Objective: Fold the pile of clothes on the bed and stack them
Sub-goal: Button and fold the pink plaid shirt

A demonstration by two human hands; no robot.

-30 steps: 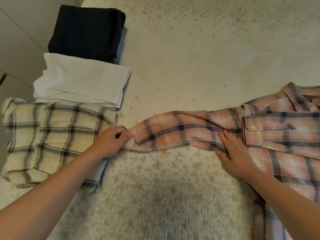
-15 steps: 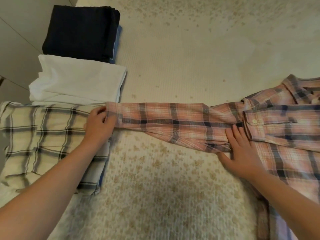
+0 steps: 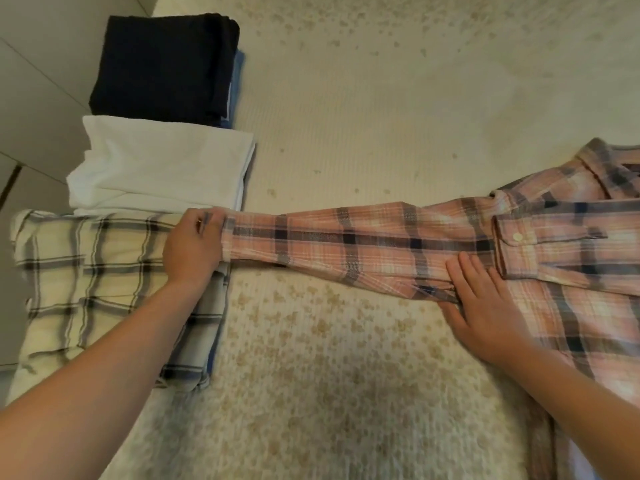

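Left hand (image 3: 192, 249) has the cuff of the pink plaid shirt (image 3: 540, 258), fingers curled and pinching the fabric, the sleeve (image 3: 346, 244) drawn out straight across the bed (image 3: 346, 140). Right hand (image 3: 485, 306) lies flat where sleeve meets body, fingers straight and close together, pressing down. The shirt's body sprawls at the right edge. Along the left edge sit three folded piles: cream plaid (image 3: 90, 282) nearest, white (image 3: 162, 168) behind it, dark navy (image 3: 162, 64) farthest.

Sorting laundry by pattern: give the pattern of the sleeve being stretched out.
Pink plaid with dark navy and white stripes on the sleeve; head view.
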